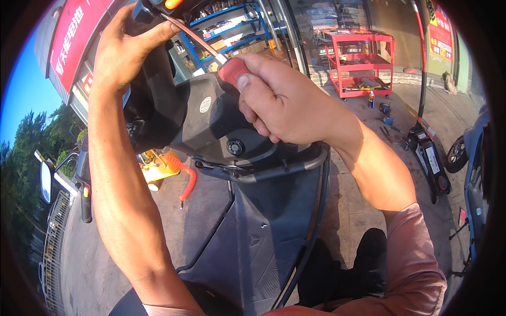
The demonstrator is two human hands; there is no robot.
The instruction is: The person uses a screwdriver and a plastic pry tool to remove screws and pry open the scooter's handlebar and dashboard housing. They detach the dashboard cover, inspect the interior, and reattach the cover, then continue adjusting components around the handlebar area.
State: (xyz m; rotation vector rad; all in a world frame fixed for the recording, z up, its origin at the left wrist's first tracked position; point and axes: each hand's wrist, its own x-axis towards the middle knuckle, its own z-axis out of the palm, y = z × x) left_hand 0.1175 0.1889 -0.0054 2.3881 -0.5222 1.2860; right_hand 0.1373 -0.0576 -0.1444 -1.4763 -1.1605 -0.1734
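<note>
A dark electric scooter (208, 118) stands in front of me, its front panel with a round key switch (235, 147) facing me. In my right hand (290, 102) is a screwdriver (233, 72) with a red handle, the fingers wrapped round it. Its metal shaft slants up and left, the tip close to the thumb of my left hand (120, 55). That hand is curled round a dark part of the handlebar (150, 16) at the upper left. What the tip touches is hard to make out, and the left fingertips are partly hidden.
A red tool cart (361, 67) stands at the far right, with a spray can (371, 100) and loose tools on the ground nearby. Beyond them is a floor jack (427, 160). An orange coiled hose (188, 181) hangs left of the scooter; another vehicle (477, 174) borders the right.
</note>
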